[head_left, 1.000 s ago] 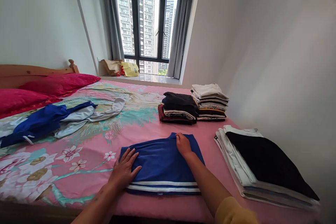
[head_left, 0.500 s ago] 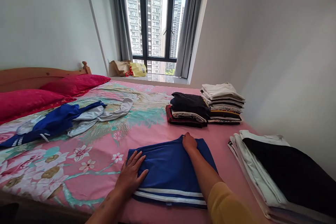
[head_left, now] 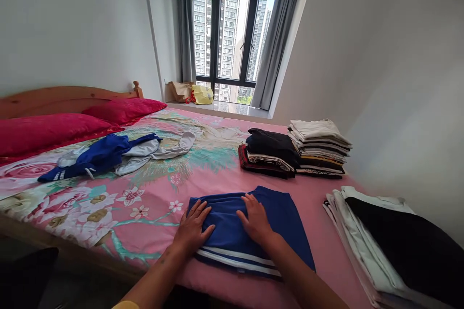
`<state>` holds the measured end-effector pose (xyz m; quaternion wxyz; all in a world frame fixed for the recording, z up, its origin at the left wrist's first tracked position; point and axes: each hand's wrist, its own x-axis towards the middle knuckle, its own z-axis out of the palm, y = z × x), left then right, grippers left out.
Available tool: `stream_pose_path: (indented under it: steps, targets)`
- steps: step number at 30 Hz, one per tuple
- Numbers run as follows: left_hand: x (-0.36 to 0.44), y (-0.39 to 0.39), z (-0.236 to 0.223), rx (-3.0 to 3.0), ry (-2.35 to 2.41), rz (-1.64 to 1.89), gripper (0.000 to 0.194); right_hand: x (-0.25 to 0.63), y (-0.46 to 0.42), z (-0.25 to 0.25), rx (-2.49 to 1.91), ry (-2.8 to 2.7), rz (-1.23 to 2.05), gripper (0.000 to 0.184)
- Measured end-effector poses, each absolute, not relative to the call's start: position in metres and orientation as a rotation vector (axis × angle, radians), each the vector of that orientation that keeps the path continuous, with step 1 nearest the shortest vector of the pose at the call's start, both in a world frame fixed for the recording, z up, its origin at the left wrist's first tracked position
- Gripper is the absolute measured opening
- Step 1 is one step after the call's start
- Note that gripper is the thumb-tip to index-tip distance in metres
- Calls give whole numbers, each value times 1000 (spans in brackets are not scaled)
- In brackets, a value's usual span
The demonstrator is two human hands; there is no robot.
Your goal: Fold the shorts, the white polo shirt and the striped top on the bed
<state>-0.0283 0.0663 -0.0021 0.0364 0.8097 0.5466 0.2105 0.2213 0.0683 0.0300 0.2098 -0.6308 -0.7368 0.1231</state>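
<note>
Flatly, a folded blue cloth garment with two white stripes [head_left: 286, 222] is spread near the front edge of a pink bed cover printed with flowers and turquoise strokes [head_left: 213, 178], and it serves as the landmark here. Its left end is covered by the left hand [head_left: 195, 227], which is laid palm down with the fingers loosely spread and the thumb held wide of them. Its middle is touched by the right hand [head_left: 255, 217], also laid palm down, with the grip open and the thumb well apart from the fingers. The white stripes are seen along the garment's near side and are partly hidden by the right forearm.

To the left of and beyond the garment, a crumpled blue piece of clothing with white marks [head_left: 105, 152] is strewn, and it is touched by a rumpled light grey piece of clothing [head_left: 139, 154]. Farther beyond these, two red fabric pillows [head_left: 123, 110] are set by a curved wooden headboard [head_left: 72, 94].

Beyond the garment and slightly to its right, a low stack of dark folded clothes [head_left: 273, 147] is placed beside a taller stack topped with off-white cloth [head_left: 319, 135]. Directly to the right of the garment, apart from it, a broad pile of white and black folded clothes [head_left: 380, 236] is partly cut off by the view's edge.
</note>
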Motion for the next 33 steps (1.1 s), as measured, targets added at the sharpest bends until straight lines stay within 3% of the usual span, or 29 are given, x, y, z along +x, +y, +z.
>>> stream_pose_path:
  steps: [4, 11, 18, 22, 33]
  targets:
    - [-29, 69, -4, 2496, 1676, 684, 54, 237, 51, 17, -1692, -2307, 402, 59]
    - [-28, 71, -2, 2496, 1684, 661, 54, 357, 63, -19, -2402, -1844, 174, 67]
    - [-26, 68, 1, 2478, 1711, 631, 53, 348, 56, -8, -2539, -1737, 128, 67]
    - [-24, 69, 2, 2506, 1714, 572, 55, 319, 35, -2, -2388, -1854, 53, 70]
    - [-12, 62, 14, 2518, 1794, 396, 56, 314, -9, -1, -2185, -2128, 276, 69]
